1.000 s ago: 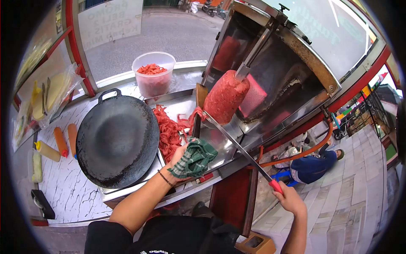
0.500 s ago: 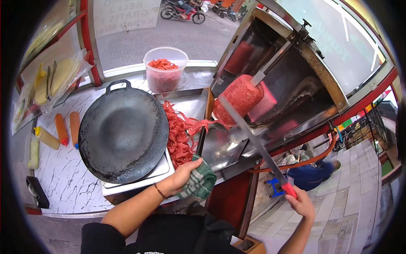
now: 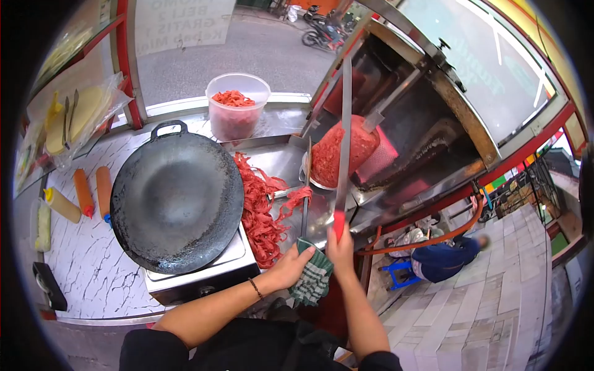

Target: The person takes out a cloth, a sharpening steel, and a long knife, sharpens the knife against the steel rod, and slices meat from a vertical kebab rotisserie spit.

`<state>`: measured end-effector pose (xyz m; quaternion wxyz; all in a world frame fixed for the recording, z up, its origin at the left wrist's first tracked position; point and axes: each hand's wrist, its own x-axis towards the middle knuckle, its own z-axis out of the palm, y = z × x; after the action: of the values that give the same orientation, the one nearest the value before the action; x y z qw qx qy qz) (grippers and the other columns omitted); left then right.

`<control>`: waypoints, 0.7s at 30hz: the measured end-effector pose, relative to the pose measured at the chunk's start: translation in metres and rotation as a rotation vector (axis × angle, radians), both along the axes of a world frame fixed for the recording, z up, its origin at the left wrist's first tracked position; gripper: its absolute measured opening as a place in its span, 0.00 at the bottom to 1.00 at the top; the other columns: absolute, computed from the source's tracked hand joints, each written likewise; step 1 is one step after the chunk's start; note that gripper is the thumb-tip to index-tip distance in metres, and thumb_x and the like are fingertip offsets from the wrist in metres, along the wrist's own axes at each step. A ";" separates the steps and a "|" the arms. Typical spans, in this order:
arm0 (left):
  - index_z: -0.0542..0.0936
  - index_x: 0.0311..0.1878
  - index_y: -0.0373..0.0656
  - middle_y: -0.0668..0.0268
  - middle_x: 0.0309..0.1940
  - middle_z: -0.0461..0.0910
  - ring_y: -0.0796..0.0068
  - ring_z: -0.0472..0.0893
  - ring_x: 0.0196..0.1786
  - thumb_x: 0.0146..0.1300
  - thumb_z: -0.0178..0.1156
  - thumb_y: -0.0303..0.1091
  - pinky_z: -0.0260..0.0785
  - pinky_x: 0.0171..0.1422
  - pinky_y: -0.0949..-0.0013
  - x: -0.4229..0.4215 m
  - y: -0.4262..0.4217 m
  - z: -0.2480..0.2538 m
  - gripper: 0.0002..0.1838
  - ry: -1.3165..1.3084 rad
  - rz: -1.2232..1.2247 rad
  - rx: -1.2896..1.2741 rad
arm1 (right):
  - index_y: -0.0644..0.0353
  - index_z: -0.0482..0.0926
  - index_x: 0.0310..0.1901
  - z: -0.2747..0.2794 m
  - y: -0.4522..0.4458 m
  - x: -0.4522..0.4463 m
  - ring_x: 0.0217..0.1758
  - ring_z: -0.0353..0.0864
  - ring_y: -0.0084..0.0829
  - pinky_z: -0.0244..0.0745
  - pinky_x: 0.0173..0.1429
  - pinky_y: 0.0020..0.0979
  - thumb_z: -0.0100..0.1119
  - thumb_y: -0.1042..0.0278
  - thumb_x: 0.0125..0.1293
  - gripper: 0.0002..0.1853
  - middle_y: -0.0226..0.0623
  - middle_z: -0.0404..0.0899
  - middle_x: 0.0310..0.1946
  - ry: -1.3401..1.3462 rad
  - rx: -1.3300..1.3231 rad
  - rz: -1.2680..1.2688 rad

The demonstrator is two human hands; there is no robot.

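My left hand (image 3: pixel 292 267) is closed around a green and white checked cloth (image 3: pixel 312 284), at the near end of the metal tray's thin side wall. My right hand (image 3: pixel 340 250) grips the red handle of a long knife (image 3: pixel 344 154). The blade points upward and crosses in front of the meat cone (image 3: pixel 328 154) on its spit; I cannot tell whether it touches. Shaved red meat strips (image 3: pixel 257 216) are heaped in the metal tray (image 3: pixel 281 157), and some hang over its side wall.
A black wok (image 3: pixel 176 198) sits on a stove left of the tray. Behind stands a clear tub (image 3: pixel 238 114) of meat strips. Sauce bottles (image 3: pixel 83 191) stand at left. The grill housing (image 3: pixel 427 130) encloses the spit. A seated person (image 3: pixel 442 256) is at right.
My right hand has moved left, close to my left hand, and the knife has swung from slanting to nearly upright. My left hand has shifted slightly right with the cloth.
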<state>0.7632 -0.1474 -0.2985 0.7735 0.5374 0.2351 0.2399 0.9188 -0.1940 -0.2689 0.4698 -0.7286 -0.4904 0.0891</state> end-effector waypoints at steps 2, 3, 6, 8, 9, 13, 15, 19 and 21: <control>0.72 0.51 0.33 0.60 0.41 0.79 0.73 0.76 0.45 0.75 0.47 0.46 0.69 0.55 0.66 0.002 0.008 0.003 0.21 -0.028 0.020 0.030 | 0.61 0.71 0.54 -0.028 -0.017 0.005 0.35 0.83 0.47 0.73 0.38 0.40 0.51 0.64 0.72 0.14 0.50 0.79 0.31 0.002 -0.001 0.014; 0.71 0.52 0.33 0.61 0.41 0.79 0.74 0.76 0.45 0.75 0.47 0.45 0.69 0.55 0.67 0.003 0.009 0.004 0.21 -0.040 0.019 0.059 | 0.61 0.70 0.55 -0.035 -0.023 0.009 0.35 0.83 0.46 0.74 0.39 0.39 0.51 0.64 0.72 0.15 0.50 0.79 0.32 -0.011 -0.013 0.020; 0.71 0.52 0.33 0.61 0.41 0.79 0.74 0.76 0.45 0.75 0.47 0.45 0.70 0.54 0.67 0.009 0.010 -0.001 0.20 -0.061 0.003 -0.024 | 0.61 0.71 0.54 -0.005 -0.002 0.012 0.35 0.83 0.45 0.73 0.39 0.37 0.52 0.65 0.72 0.14 0.49 0.79 0.32 0.046 -0.110 0.042; 0.72 0.49 0.36 0.66 0.39 0.78 0.78 0.75 0.43 0.76 0.46 0.45 0.70 0.52 0.69 0.014 0.011 0.000 0.18 -0.066 0.016 -0.016 | 0.61 0.71 0.53 0.006 0.007 0.013 0.35 0.83 0.46 0.73 0.39 0.37 0.52 0.65 0.72 0.13 0.49 0.79 0.32 0.020 -0.151 0.053; 0.73 0.47 0.38 0.70 0.38 0.78 0.82 0.75 0.42 0.77 0.46 0.44 0.71 0.50 0.71 0.015 0.013 0.002 0.17 -0.070 0.031 -0.002 | 0.61 0.71 0.53 0.003 0.006 0.011 0.37 0.83 0.47 0.74 0.40 0.38 0.53 0.66 0.71 0.13 0.50 0.80 0.33 0.038 -0.133 0.041; 0.74 0.47 0.39 0.71 0.38 0.78 0.83 0.75 0.41 0.77 0.46 0.44 0.71 0.49 0.72 0.023 0.024 -0.003 0.16 -0.036 0.055 0.011 | 0.61 0.69 0.54 -0.049 -0.048 0.000 0.45 0.83 0.55 0.74 0.43 0.44 0.52 0.73 0.69 0.13 0.55 0.81 0.36 -0.099 -0.026 0.089; 0.74 0.48 0.40 0.71 0.38 0.78 0.83 0.76 0.40 0.77 0.46 0.44 0.71 0.47 0.72 0.026 0.025 -0.005 0.16 -0.035 0.045 -0.008 | 0.61 0.69 0.55 -0.055 -0.045 0.013 0.46 0.82 0.56 0.74 0.43 0.44 0.51 0.73 0.69 0.14 0.56 0.80 0.37 -0.047 -0.048 0.111; 0.73 0.49 0.34 0.62 0.40 0.79 0.75 0.76 0.45 0.75 0.48 0.48 0.70 0.54 0.67 0.032 0.026 -0.006 0.22 -0.066 0.048 -0.059 | 0.59 0.69 0.58 0.005 -0.007 0.017 0.49 0.80 0.58 0.75 0.47 0.44 0.50 0.71 0.70 0.16 0.58 0.80 0.41 0.088 -0.264 0.114; 0.74 0.48 0.35 0.63 0.40 0.79 0.78 0.77 0.44 0.75 0.47 0.48 0.70 0.52 0.70 0.025 0.032 0.019 0.21 -0.062 0.035 -0.095 | 0.59 0.69 0.58 -0.010 -0.026 0.018 0.48 0.80 0.59 0.75 0.46 0.45 0.51 0.70 0.70 0.16 0.57 0.80 0.41 0.023 -0.195 0.122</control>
<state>0.7884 -0.1152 -0.2798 0.8007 0.4882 0.2316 0.2585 0.9365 -0.2199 -0.2794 0.3959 -0.7388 -0.5172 0.1731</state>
